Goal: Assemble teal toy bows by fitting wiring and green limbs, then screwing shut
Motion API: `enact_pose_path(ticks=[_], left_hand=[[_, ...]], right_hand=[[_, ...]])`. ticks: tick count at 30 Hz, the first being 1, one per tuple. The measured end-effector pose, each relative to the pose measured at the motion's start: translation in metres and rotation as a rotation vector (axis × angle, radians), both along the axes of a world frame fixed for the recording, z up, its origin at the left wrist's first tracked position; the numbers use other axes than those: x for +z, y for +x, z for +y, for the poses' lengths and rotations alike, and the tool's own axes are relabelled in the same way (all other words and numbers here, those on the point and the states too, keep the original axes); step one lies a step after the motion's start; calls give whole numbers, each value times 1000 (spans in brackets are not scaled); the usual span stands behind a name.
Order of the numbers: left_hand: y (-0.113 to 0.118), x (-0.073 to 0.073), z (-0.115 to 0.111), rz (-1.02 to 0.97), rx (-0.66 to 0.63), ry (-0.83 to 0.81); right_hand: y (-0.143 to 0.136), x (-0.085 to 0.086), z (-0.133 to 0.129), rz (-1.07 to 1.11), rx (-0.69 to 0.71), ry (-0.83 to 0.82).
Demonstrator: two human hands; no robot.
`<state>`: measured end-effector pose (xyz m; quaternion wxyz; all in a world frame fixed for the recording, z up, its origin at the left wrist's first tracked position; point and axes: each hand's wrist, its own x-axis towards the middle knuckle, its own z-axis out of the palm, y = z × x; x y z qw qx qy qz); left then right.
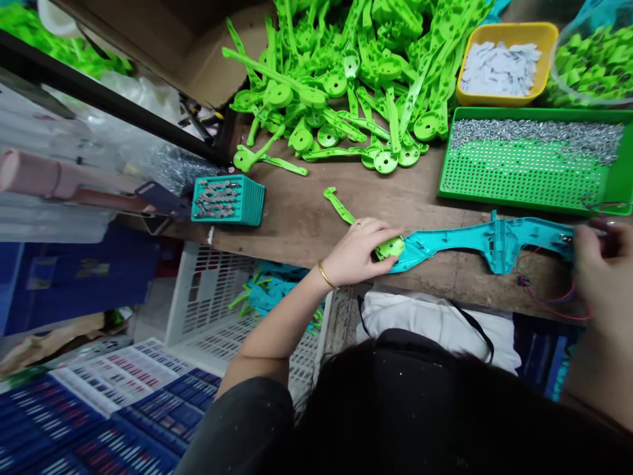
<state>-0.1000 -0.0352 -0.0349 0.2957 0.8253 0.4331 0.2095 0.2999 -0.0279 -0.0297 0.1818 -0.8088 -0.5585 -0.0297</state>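
Observation:
My left hand (pixel 359 251) grips the round end of a light-green plastic arm (pixel 390 249); its fingers are curled over the disc, which lies at the left end of a long turquoise plastic shell half (pixel 457 239). The arm's thin shaft sticks out up and left past the hand. The shell lies lengthwise on the table, its ribbed inside up. My right hand (pixel 606 264), smeared by motion at the right edge, is closed by the shell's right end around something dark I cannot make out. Thin red and dark wires (pixel 558 307) loop from that end beside the hand.
A heap of green plastic arms (pixel 336 86) covers the table's back. At the back right stand a green tray (pixel 524 194) of screws and a yellow bin (pixel 548 49) of white pieces. A turquoise basket (pixel 253 204) of metal parts stands left. Below is a white crate (pixel 192 297).

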Motion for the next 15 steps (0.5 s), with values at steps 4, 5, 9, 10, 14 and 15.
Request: enact_pose_path(ticks=[4, 5, 9, 10, 14, 15], left_hand=[[-3, 6, 6, 21, -25, -48], [-3, 8, 7, 30, -23, -62], [-2, 12, 14, 40, -59, -132], [-2, 12, 16, 35, -72, -146], [1, 8, 24, 37, -119, -163], [2, 6, 25, 41, -132, -162]], right_hand=[[-7, 0, 8, -96, -11, -52], [-7, -1, 9, -123, -20, -64], [-5, -3, 12, -142, -29, -73], [-5, -3, 12, -138, -26, -73], [-3, 0, 14, -156, -49, -95], [-4, 0, 15, -163, -59, -108]])
